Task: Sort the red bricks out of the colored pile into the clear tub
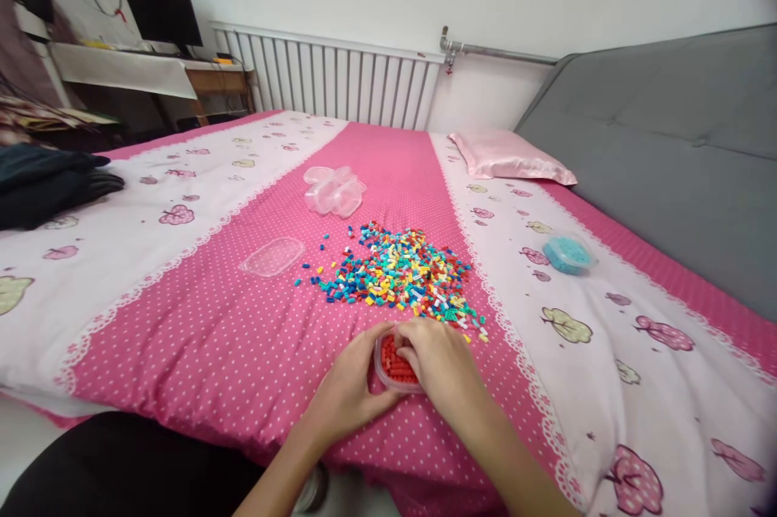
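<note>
A clear plastic container (388, 378) of red building bricks (397, 366) sits near the bed's front edge. My left hand (350, 379) is wrapped round its left side, with the thumb along the near rim. Over the container's right part, my right hand (438, 355) has its fingers curled down into the red bricks; whether a brick is between the fingertips is hidden. Just beyond both hands lies a loose pile of small multicoloured bricks (401, 266), in blue, teal, yellow, red and white.
A clear lid (273, 256) lies flat left of the pile, with several clear containers (335, 192) behind it. To the right stands a container of light-blue pieces (569, 253). A pink pillow (510, 154) rests by the grey headboard (661, 129). Dark clothing (52, 185) lies at the left.
</note>
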Available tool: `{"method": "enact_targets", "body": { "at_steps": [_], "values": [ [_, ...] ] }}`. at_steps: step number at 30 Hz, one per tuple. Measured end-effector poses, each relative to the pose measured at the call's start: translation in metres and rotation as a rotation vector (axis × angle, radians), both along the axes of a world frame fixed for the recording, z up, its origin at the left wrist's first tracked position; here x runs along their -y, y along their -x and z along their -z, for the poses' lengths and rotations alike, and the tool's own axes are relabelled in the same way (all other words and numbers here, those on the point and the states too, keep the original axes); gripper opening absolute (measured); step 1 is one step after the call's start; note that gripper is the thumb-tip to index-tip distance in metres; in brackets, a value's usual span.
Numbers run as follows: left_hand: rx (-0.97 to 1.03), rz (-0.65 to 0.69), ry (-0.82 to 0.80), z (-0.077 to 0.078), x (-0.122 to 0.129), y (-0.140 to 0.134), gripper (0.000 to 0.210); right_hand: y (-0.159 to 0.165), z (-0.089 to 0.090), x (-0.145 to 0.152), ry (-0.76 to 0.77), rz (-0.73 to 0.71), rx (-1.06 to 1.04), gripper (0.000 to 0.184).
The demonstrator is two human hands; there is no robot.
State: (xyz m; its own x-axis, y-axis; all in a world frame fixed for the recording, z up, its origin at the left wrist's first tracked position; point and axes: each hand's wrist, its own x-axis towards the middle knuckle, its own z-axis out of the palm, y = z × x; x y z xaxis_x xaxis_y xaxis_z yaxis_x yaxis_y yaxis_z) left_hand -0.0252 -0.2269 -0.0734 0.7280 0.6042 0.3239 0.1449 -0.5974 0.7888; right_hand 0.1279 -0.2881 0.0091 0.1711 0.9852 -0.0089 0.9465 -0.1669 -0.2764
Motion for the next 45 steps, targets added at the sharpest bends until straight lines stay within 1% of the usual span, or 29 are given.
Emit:
{"method": "enact_targets", "body": {
  "at_steps": [4, 8, 10, 12, 14, 16, 17, 18, 19, 21, 22, 23, 27, 34, 39, 45],
  "values": [
    [-0.001, -0.006, 0.0, 0.0, 0.0, 0.001, 0.073, -0.003, -0.001, 0.003, -0.076, -0.003, -0.082, 0.016],
    [-0.031, -0.019, -0.023, 0.003, 0.0, 0.003, 0.074, -0.016, -0.002, 0.004, -0.204, 0.001, -0.218, 0.012],
    [-0.029, -0.034, -0.032, 0.003, 0.0, 0.003, 0.073, -0.027, 0.001, 0.005, -0.284, -0.005, -0.271, 0.008],
    [-0.015, -0.066, -0.042, 0.003, 0.001, 0.002, 0.072, -0.039, 0.008, 0.008, -0.371, -0.002, -0.325, 0.009],
    [0.002, -0.098, -0.051, 0.003, 0.001, 0.001, 0.071, -0.049, 0.019, 0.012, -0.437, 0.026, -0.388, 0.019],
    [0.014, -0.126, -0.055, 0.002, 0.001, 0.001, 0.071, -0.055, 0.034, 0.018, -0.442, 0.031, -0.499, 0.03],
    [0.017, -0.137, -0.054, 0.003, 0.001, 0.0, 0.071, -0.056, 0.043, 0.02, -0.423, 0.006, -0.574, 0.039],
    [0.02, -0.147, -0.053, 0.003, 0.001, 0.0, 0.071, -0.057, 0.051, 0.021, -0.387, -0.032, -0.662, 0.051],
    [0.024, -0.158, -0.053, 0.003, 0.001, 0.0, 0.071, -0.056, 0.059, 0.022, -0.348, -0.081, -0.752, 0.068],
    [0.04, -0.176, -0.051, 0.003, 0.0, 0.0, 0.07, -0.053, 0.073, 0.02, -0.322, -0.134, -0.893, 0.097],
    [0.051, -0.18, -0.046, 0.002, -0.001, -0.001, 0.069, -0.05, 0.078, 0.018, -0.335, -0.133, -0.934, 0.106],
    [0.062, -0.181, -0.04, 0.002, -0.001, -0.001, 0.068, -0.048, 0.082, 0.015, -0.359, -0.118, -0.959, 0.108],
    [0.087, -0.174, -0.024, 0.003, -0.004, -0.002, 0.066, -0.041, 0.091, 0.007, -0.424, -0.062, -0.992, 0.101],
    [0.112, -0.16, -0.052, 0.007, -0.01, -0.002, 0.065, -0.038, 0.101, 0.005, -0.531, -0.069, -1.055, 0.097],
    [0.095, -0.148, -0.083, 0.009, -0.015, -0.003, 0.065, -0.034, 0.103, 0.004, -0.564, -0.001, -1.005, 0.094],
    [0.095, -0.14, -0.095, 0.008, -0.019, -0.005, 0.066, -0.031, 0.105, 0.002, -0.638, -0.005, -0.983, 0.09]
  ]
}}
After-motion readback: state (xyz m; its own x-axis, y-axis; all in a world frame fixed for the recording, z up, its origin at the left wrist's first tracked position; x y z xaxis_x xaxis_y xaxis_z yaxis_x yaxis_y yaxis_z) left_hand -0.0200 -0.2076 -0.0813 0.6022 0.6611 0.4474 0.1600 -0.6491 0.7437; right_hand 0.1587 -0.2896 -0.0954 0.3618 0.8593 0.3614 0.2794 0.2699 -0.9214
